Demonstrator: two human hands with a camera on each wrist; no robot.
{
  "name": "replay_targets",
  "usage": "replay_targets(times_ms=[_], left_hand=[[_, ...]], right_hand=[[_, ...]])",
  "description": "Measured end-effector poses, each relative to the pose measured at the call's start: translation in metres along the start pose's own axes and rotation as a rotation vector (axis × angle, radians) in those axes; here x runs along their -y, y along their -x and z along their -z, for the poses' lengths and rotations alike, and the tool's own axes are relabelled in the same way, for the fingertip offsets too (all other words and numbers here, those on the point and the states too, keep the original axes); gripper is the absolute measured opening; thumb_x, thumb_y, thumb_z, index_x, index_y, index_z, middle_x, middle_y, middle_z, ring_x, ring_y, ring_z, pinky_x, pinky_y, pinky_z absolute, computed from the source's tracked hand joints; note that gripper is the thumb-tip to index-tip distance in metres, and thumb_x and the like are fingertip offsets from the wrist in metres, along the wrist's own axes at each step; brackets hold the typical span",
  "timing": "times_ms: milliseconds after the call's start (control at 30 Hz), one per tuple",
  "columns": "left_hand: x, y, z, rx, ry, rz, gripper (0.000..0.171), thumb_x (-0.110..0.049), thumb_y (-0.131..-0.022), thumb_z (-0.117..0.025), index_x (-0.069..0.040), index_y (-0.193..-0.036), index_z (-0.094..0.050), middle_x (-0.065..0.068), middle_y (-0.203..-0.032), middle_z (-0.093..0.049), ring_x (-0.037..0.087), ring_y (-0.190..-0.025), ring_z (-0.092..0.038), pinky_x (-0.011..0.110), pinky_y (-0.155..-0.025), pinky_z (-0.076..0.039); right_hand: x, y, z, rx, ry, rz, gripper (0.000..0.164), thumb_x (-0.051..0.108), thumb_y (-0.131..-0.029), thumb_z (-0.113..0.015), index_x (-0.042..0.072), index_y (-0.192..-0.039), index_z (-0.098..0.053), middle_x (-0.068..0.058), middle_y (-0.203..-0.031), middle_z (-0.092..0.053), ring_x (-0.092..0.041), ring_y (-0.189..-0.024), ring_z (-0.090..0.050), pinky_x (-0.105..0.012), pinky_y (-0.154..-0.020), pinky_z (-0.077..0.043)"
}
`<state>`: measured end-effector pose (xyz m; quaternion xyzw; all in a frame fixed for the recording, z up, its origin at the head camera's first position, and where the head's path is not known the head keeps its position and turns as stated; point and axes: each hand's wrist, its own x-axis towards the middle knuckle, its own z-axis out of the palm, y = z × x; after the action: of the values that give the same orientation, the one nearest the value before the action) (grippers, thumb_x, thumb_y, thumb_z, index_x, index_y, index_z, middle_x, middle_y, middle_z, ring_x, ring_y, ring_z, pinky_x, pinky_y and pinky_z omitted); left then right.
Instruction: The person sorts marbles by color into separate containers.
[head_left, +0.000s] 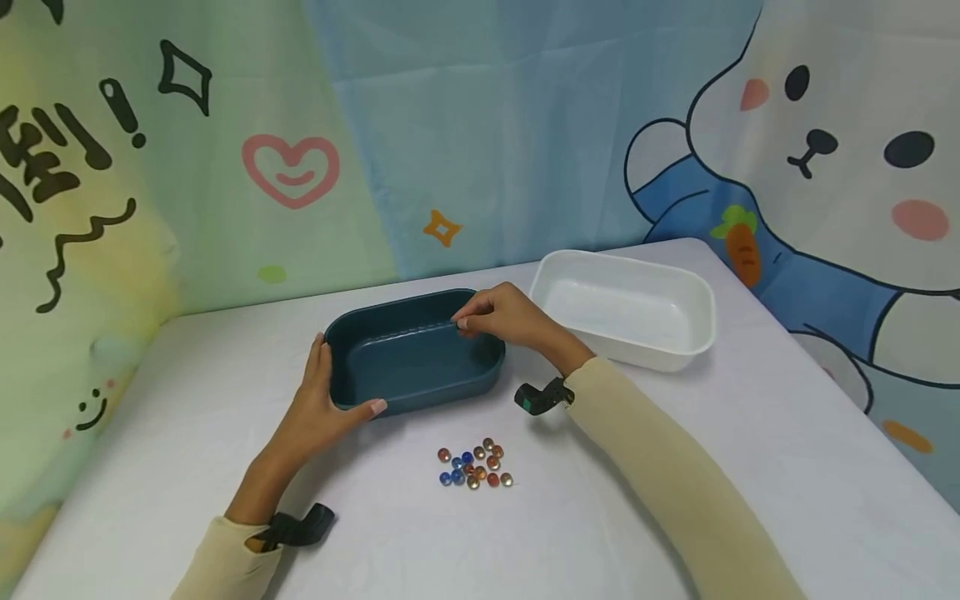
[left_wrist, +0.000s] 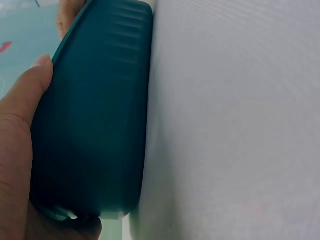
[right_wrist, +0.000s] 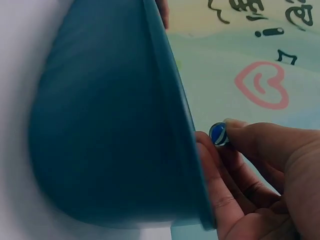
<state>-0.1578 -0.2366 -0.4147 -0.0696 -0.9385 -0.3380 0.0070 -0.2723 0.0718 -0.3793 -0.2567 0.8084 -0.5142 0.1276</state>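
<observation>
A dark teal oval dish [head_left: 412,358] stands on the white-covered table in the head view. My left hand [head_left: 318,417] holds its left end, thumb on the near rim and fingers round the far side; the left wrist view shows the thumb [left_wrist: 37,82] against the rim. Over the dish's right end, my right hand [head_left: 510,317] pinches a blue glass marble [right_wrist: 218,134] between thumb and fingertips, seen in the right wrist view just beyond the rim. Several loose marbles [head_left: 480,472], blue, amber and reddish, lie in a cluster in front of the dish.
A white rectangular dish [head_left: 622,304] stands to the right of the teal one, behind the right forearm. A printed cloth [head_left: 495,125] hangs along the back of the table. Both wrists carry dark camera mounts [head_left: 540,397].
</observation>
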Motion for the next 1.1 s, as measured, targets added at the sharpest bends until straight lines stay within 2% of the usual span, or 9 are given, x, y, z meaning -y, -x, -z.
replay_targets(times_ms=[100, 267, 400, 600, 833, 1100], left_hand=[[-0.002, 0.000, -0.001, 0.003, -0.001, 0.003, 0.122, -0.059, -0.078, -0.073, -0.003, -0.155, 0.004, 0.007, -0.161, 0.015, 0.037, -0.146, -0.002, 0.066, -0.107, -0.020], [-0.002, 0.001, -0.001, 0.006, 0.006, 0.012, 0.122, -0.058, -0.078, -0.073, -0.004, -0.155, 0.005, 0.006, -0.161, 0.015, 0.036, -0.146, -0.001, 0.064, -0.108, -0.019], [-0.001, 0.001, -0.001, 0.005, 0.011, 0.013, 0.121, -0.057, -0.079, -0.074, -0.004, -0.155, 0.004, 0.006, -0.161, 0.015, 0.035, -0.146, 0.000, 0.064, -0.108, -0.019], [-0.001, 0.001, -0.002, -0.001, 0.008, 0.007, 0.121, -0.057, -0.079, -0.074, -0.004, -0.155, 0.004, 0.007, -0.161, 0.014, 0.035, -0.146, -0.001, 0.064, -0.108, -0.020], [0.002, 0.000, -0.002, 0.001, 0.020, 0.009, 0.122, -0.056, -0.078, -0.075, -0.005, -0.155, 0.005, 0.008, -0.161, 0.013, 0.034, -0.146, 0.000, 0.064, -0.108, -0.019], [0.002, -0.001, -0.001, -0.008, 0.017, -0.004, 0.122, -0.056, -0.078, -0.075, -0.005, -0.155, 0.004, 0.006, -0.161, 0.013, 0.033, -0.147, 0.000, 0.064, -0.108, -0.019]], right_hand=[[0.001, -0.006, 0.004, 0.013, -0.002, -0.034, 0.018, 0.009, -0.095, -0.063, 0.001, -0.107, -0.074, -0.007, -0.099, -0.070, -0.018, -0.086, -0.069, -0.041, -0.084, -0.054], [0.004, -0.020, 0.006, 0.026, -0.001, -0.107, 0.021, 0.007, -0.095, -0.061, -0.002, -0.111, -0.072, -0.011, -0.104, -0.071, -0.018, -0.087, -0.070, -0.034, -0.084, -0.054], [0.005, -0.028, 0.007, 0.026, -0.013, -0.143, 0.023, 0.007, -0.096, -0.061, -0.004, -0.113, -0.070, -0.013, -0.106, -0.071, -0.018, -0.089, -0.070, -0.035, -0.085, -0.054], [0.004, -0.039, 0.008, -0.028, -0.104, -0.200, 0.025, 0.010, -0.096, -0.062, -0.003, -0.115, -0.069, -0.012, -0.115, -0.067, -0.019, -0.097, -0.069, -0.037, -0.090, -0.051], [0.003, -0.046, 0.005, -0.084, -0.118, -0.205, 0.023, 0.010, -0.096, -0.063, -0.002, -0.113, -0.071, -0.013, -0.116, -0.067, -0.019, -0.098, -0.068, -0.033, -0.087, -0.053], [0.004, -0.048, 0.002, -0.122, -0.120, -0.199, 0.023, 0.010, -0.096, -0.063, -0.003, -0.112, -0.071, -0.012, -0.114, -0.068, -0.019, -0.095, -0.068, -0.036, -0.085, -0.054]])
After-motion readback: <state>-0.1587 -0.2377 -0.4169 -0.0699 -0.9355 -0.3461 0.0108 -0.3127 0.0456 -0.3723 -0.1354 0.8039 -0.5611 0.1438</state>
